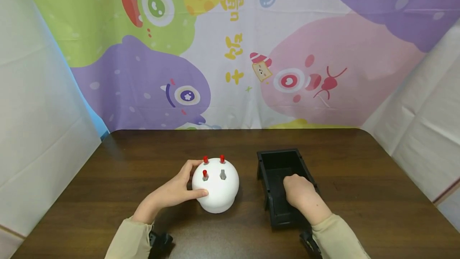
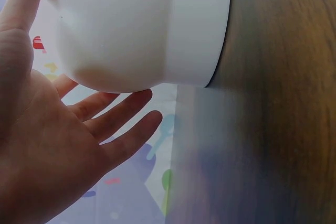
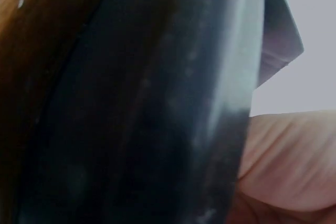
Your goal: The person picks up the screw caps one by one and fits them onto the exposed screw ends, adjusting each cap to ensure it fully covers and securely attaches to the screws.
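A round white dome (image 1: 217, 189) on a short straight base stands on the table. Three pegs on its top wear red caps (image 1: 222, 159); another, a grey metal peg (image 1: 223, 174), is bare. My left hand (image 1: 176, 189) grips the dome's left side, thumb at the front and fingers round the back. In the left wrist view the dome (image 2: 115, 30) lies between thumb and spread fingers (image 2: 128, 111). My right hand (image 1: 303, 197) reaches down into a black bin (image 1: 284, 221). Its fingertips are hidden, and the right wrist view shows mostly the blurred bin wall (image 3: 157, 103).
The dark brown wooden table (image 1: 151, 151) carries both the dome and the bin, the bin to the dome's right. A printed cartoon curtain (image 1: 248, 111) hangs behind the far edge, with white cloth at both sides.
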Motion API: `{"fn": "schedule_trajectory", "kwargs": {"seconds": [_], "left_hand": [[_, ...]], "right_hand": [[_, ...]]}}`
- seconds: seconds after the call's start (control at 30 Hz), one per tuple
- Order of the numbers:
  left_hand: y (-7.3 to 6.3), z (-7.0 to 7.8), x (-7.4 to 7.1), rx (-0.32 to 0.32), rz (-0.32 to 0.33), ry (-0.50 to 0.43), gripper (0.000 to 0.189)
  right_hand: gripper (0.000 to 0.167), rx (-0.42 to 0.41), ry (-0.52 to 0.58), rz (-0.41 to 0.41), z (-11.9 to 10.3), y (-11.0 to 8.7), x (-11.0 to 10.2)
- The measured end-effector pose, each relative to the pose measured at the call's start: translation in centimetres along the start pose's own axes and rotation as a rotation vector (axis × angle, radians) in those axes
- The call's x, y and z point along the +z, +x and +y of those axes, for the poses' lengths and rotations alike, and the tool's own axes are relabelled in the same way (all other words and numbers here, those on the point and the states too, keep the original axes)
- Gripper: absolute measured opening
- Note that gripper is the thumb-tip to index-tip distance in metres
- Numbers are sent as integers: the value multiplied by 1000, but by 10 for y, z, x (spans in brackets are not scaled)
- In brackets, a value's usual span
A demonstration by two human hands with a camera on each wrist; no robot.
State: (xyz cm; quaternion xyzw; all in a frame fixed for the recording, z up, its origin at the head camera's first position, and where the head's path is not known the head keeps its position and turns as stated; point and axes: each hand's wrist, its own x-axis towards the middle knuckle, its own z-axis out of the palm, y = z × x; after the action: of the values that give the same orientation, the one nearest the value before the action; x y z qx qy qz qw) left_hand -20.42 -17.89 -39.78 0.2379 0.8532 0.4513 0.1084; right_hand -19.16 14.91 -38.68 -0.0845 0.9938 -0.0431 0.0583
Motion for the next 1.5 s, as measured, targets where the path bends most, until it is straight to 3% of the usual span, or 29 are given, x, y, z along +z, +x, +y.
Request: {"fn": "schedule_trajectory", "kwargs": {"seconds": [0.53, 1.5], "left_hand": [[0, 0, 0, -7, 2, -6, 75], [0, 0, 0, 12, 11, 5, 75]], "right_hand": [[9, 20, 5, -3, -6, -1, -1], [11, -61, -42, 50, -8, -5, -6]]}}
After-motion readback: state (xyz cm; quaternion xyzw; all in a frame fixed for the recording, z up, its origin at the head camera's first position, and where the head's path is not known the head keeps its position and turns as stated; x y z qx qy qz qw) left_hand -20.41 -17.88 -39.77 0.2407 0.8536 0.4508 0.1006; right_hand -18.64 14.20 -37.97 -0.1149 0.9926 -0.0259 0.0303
